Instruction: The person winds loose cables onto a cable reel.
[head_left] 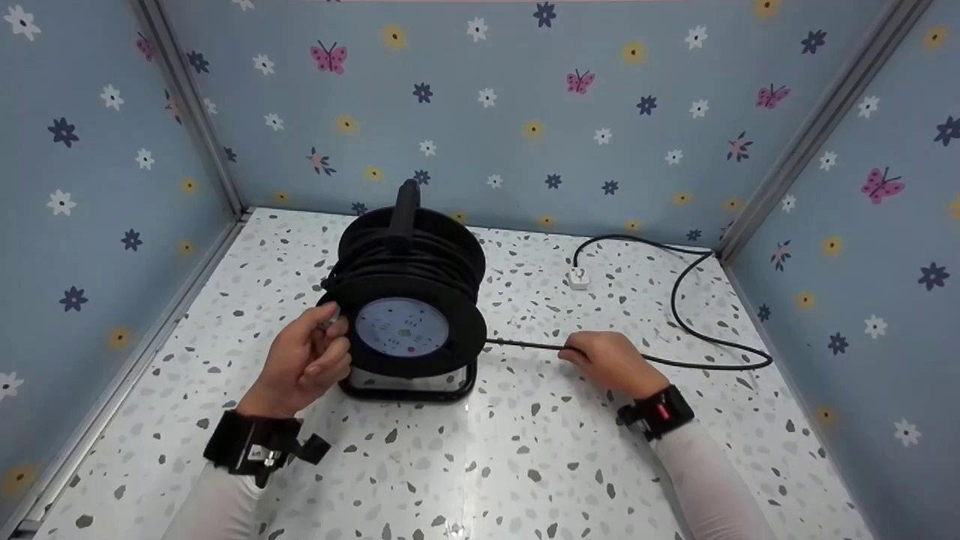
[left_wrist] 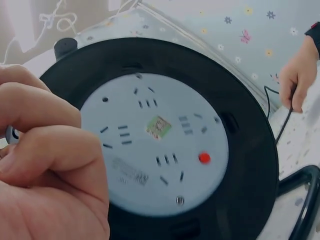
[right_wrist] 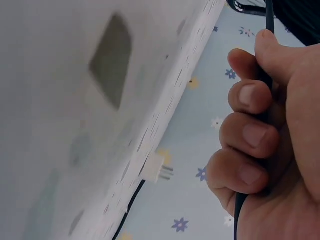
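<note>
A black cable reel (head_left: pixel 465 315) stands on its tube frame (head_left: pixel 409 394), cord wound round its drum. Its front disc carries a pale socket panel (left_wrist: pixel 150 115) with a red button (left_wrist: pixel 204 158). At the disc's left edge, my left hand (head_left: pixel 306 360) curls its fingers round a small grey winding knob (head_left: pixel 330 319), mostly hidden by them. To the right of the reel my right hand (head_left: pixel 607 362) grips the black cable (head_left: pixel 525 344), which runs fairly straight from the reel into the fist. In the right wrist view the fingers (right_wrist: pixel 250 135) wrap round it.
Beyond my right hand the cable loops (head_left: pixel 720 366) over the speckled tabletop (head_left: pixel 525 465) toward the back right corner. It ends in a white plug (head_left: pixel 578 279) near the back wall. Flowered panels (head_left: pixel 495 112) enclose the back and both sides. The reel's carrying handle (head_left: pixel 405 214) sticks up.
</note>
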